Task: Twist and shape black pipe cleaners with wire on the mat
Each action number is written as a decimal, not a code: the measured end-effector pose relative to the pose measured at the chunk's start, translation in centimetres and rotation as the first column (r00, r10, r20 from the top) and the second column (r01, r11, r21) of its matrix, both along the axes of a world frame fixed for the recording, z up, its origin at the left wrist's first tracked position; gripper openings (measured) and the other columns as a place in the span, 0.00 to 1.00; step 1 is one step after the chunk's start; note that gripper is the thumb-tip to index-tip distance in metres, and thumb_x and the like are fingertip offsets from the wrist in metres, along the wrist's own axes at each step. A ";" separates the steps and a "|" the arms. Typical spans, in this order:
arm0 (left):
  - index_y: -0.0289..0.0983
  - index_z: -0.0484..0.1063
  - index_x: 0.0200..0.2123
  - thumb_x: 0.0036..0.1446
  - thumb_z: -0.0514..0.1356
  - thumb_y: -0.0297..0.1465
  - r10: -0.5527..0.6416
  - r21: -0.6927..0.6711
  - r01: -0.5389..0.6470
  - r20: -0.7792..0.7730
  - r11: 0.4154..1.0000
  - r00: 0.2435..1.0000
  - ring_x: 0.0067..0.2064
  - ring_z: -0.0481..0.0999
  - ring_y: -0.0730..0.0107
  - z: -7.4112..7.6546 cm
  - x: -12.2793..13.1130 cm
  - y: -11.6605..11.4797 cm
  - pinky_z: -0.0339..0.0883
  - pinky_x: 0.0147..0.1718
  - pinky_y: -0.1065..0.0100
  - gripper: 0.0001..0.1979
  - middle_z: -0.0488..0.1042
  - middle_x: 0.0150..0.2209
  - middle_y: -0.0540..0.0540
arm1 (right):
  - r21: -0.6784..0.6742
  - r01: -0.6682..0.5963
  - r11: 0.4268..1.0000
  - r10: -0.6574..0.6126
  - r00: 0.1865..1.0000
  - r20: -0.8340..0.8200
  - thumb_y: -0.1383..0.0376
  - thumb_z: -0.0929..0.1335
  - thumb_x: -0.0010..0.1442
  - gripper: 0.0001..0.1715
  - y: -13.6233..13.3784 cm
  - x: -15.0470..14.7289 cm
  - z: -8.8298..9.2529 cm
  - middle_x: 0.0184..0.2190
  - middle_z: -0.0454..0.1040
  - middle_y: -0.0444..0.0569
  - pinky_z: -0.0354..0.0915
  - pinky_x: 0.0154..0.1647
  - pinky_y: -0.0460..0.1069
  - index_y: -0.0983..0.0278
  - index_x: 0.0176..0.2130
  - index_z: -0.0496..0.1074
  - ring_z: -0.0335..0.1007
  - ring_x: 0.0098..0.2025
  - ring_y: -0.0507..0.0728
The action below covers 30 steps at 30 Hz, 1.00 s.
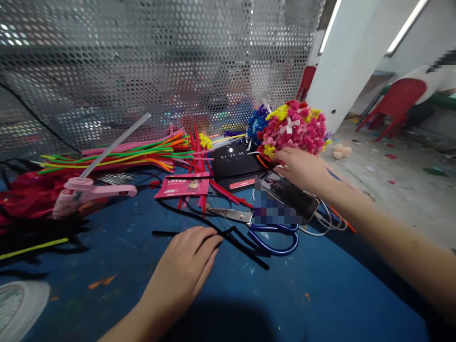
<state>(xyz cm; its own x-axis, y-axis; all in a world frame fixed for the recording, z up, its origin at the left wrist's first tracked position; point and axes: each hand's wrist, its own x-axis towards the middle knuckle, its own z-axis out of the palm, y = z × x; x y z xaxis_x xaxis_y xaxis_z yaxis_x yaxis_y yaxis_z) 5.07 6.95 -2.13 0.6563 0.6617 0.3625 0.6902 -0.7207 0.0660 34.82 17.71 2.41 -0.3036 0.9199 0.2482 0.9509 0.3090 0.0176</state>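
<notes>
My left hand (190, 259) rests low over the blue table, its fingers bent together round a black pipe cleaner (251, 254) that sticks out on both sides. Close to its fingertips lie scissors with blue handles (276, 240). My right hand (302, 168) reaches over a dark phone (292, 192) beside a bouquet of pink and yellow fuzzy flowers (295, 128). Its thumb and fingers look apart, and I see nothing held, though the fingertips are partly hidden. A pink packet (183, 185) lies ahead of my left hand.
A pink glue gun (92, 190) with a long glue stick stands at left. Behind it lie bundled coloured pipe cleaners (142, 154). A black screen showing a timer (231, 161) leans near a perforated metal panel (160, 61). White cable (326, 221) loops at right; a tape roll (23, 308) sits front left.
</notes>
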 end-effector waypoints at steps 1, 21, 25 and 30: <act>0.36 0.69 0.43 0.60 0.49 0.26 0.009 -0.003 -0.009 0.017 1.000 1.000 0.43 0.72 0.61 0.0 -0.2 0.0 0.65 0.41 0.59 0.12 0.74 0.41 0.43 | 0.065 -0.024 0.998 0.026 0.999 -0.031 0.65 0.62 0.60 0.12 -0.4 -0.5 -0.4 0.39 0.72 0.54 0.61 0.33 0.50 0.65 0.42 0.70 0.67 0.40 0.60; 0.34 0.67 0.44 0.64 0.45 0.30 0.088 0.075 -0.088 0.011 0.993 0.996 0.36 0.71 0.65 0.4 0.5 -1.8 0.68 0.34 0.66 0.13 0.69 0.34 0.44 | -0.034 -0.360 0.932 0.322 0.869 -0.376 0.68 0.60 0.63 0.08 -10.9 -9.8 -3.7 0.33 0.72 0.51 0.64 0.37 0.50 0.66 0.36 0.68 0.68 0.36 0.56; 0.37 0.70 0.40 0.64 0.47 0.32 0.083 0.153 -0.077 -0.034 0.985 0.996 0.32 0.70 0.67 0.8 0.7 -2.0 0.64 0.27 0.70 0.13 0.70 0.29 0.47 | 0.080 -0.324 0.943 0.329 0.861 -0.389 0.61 0.63 0.61 0.12 -12.1 -8.9 -3.6 0.43 0.70 0.56 0.64 0.46 0.57 0.66 0.43 0.66 0.65 0.46 0.61; 0.38 0.71 0.39 0.63 0.48 0.31 0.065 0.165 -0.060 -0.022 0.984 0.998 0.31 0.69 0.69 0.9 0.6 -2.2 0.60 0.26 0.71 0.11 0.70 0.29 0.49 | 0.075 -0.379 0.922 0.374 0.826 -0.421 0.60 0.64 0.61 0.14 -13.4 -9.1 -3.7 0.45 0.69 0.57 0.64 0.49 0.57 0.65 0.45 0.67 0.65 0.48 0.61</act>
